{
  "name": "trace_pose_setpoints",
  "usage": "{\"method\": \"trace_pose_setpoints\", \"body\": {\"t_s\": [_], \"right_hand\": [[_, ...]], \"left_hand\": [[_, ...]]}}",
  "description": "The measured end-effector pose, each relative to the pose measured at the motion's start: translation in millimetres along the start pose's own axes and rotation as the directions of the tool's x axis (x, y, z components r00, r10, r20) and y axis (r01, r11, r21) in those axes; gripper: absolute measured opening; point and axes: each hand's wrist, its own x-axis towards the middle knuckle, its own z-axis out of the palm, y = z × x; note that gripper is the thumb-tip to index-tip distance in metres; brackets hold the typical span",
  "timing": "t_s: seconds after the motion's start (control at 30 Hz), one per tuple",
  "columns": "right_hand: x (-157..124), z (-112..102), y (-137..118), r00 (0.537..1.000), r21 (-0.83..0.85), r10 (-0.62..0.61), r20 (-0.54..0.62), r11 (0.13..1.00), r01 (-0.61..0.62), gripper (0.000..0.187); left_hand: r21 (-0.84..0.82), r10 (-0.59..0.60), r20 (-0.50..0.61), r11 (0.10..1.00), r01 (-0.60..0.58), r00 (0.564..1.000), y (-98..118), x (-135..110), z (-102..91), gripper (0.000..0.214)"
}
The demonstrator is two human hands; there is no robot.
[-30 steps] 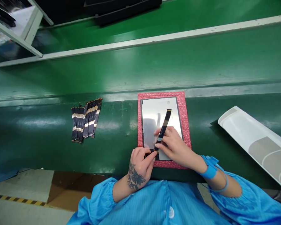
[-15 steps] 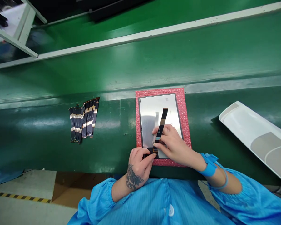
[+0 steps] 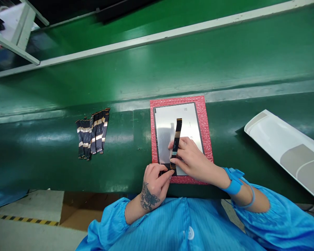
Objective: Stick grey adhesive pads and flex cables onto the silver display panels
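**Left hand**: at 6 o'clock from the view's centre; back upward, fingers curled downward, index finger reaching toward 2 o'clock, its tip just beside the right hand.
**Left forearm**: entering from 7 o'clock; dark tattoo near the wrist; blue sleeve cuff above it.
**Right hand**: at 4 o'clock; back upward, fingers spread and pointing toward 9 o'clock, thumb lying below them, pinching.
**Right wrist**: bent slightly, blue strap just above it.
**Right forearm**: entering from 4 o'clock, bare to the blue sleeve.
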Motion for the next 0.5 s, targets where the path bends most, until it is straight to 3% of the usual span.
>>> {"method": "trace_pose_setpoints", "body": {"t_s": [0.5], "right_hand": [[-0.7,0.0,-1.1,1.0,-0.015,-0.011,-0.01,1.0,0.011,0.016]], "left_hand": [[0.028,0.047,0.008,0.999,-0.047,0.999,-0.6,-0.5,-1.2,0.022]]}}
